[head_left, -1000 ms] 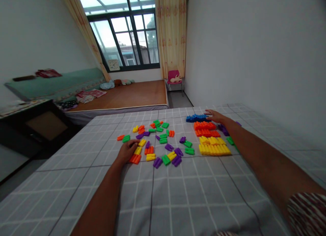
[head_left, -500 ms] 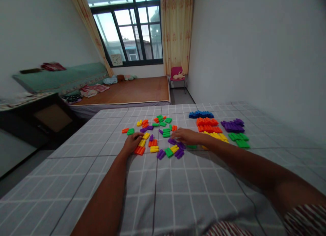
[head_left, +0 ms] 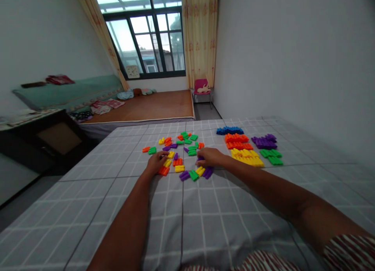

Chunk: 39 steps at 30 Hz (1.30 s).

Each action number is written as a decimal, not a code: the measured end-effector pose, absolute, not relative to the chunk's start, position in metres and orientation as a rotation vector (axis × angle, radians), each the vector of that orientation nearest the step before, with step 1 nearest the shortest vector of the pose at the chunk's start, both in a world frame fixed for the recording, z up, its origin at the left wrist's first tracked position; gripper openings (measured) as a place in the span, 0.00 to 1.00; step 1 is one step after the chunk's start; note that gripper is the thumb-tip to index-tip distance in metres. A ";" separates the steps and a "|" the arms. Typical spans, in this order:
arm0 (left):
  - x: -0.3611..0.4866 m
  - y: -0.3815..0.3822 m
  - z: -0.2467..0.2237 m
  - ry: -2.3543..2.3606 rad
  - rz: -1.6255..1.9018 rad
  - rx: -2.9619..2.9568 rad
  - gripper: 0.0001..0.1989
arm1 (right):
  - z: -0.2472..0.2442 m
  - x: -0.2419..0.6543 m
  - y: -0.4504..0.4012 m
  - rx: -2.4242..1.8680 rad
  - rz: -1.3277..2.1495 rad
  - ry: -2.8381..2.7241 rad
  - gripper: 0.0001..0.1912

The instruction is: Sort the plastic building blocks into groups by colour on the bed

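Note:
My left hand (head_left: 156, 163) rests at the left side of a loose ring of coloured plastic pieces, its fingertips against a yellow piece (head_left: 170, 155). An orange piece (head_left: 164, 170) lies just below that hand. On the ring's right side, my right hand (head_left: 208, 157) has its fingers bent down over purple pieces (head_left: 208, 172); whether it grips one is hidden. Inside the ring are an orange piece (head_left: 177, 162), with a purple one against it, and a yellow piece (head_left: 179, 168). Green pieces (head_left: 192, 150) lie just left of my right fingertips.
Sorted rows stand at the right: blue (head_left: 230, 130), orange (head_left: 238, 146), yellow (head_left: 247, 157), purple (head_left: 264, 141) and green (head_left: 272, 156). All lie on a grey checked cloth (head_left: 219, 224). Beyond are a bed (head_left: 161, 105) and a pink chair (head_left: 202, 92).
My right hand has moved slightly down and closer over the purple pieces. My left hand stays by the yellow piece. The view has shifted slightly.

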<state>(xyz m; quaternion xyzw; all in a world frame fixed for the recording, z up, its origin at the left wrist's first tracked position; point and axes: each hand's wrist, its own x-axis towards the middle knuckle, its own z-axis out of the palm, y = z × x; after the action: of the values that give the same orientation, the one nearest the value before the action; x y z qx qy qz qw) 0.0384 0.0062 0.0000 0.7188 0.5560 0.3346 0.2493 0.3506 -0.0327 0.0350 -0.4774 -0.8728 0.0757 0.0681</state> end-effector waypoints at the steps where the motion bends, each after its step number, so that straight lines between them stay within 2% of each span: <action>1: 0.040 0.005 -0.001 1.485 0.920 1.926 0.17 | 0.036 0.351 -0.031 -1.451 0.227 -2.614 0.19; 7: 0.046 0.001 -0.001 1.209 0.947 1.603 0.21 | 0.044 0.325 -0.013 -1.410 0.223 -2.534 0.09; 15: 0.029 0.004 0.003 1.347 1.094 1.605 0.17 | 0.043 0.312 0.015 -1.661 0.199 -2.413 0.11; 21: 0.028 0.009 -0.003 1.316 1.058 1.613 0.18 | 0.031 0.311 -0.002 -1.535 0.134 -2.530 0.21; 28: 0.025 0.011 -0.002 1.330 1.015 1.673 0.22 | 0.037 0.316 -0.014 -1.514 0.113 -2.548 0.18; 33: 0.025 0.007 0.006 1.356 1.000 1.726 0.21 | 0.061 0.385 -0.022 -1.457 0.134 -2.254 0.14; 37: 0.026 0.008 0.009 1.385 0.985 1.754 0.21 | 0.073 0.495 -0.039 -1.598 0.266 -1.909 0.11; 39: 0.027 0.008 0.010 1.414 0.975 1.751 0.21 | 0.070 0.558 -0.052 -1.724 0.309 -1.694 0.13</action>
<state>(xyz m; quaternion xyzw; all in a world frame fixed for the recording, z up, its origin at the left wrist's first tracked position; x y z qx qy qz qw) 0.0267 0.0083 0.0097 0.6719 0.5426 0.3742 0.3378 0.5576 -0.0519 0.0703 -0.6640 -0.6524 0.1192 0.3453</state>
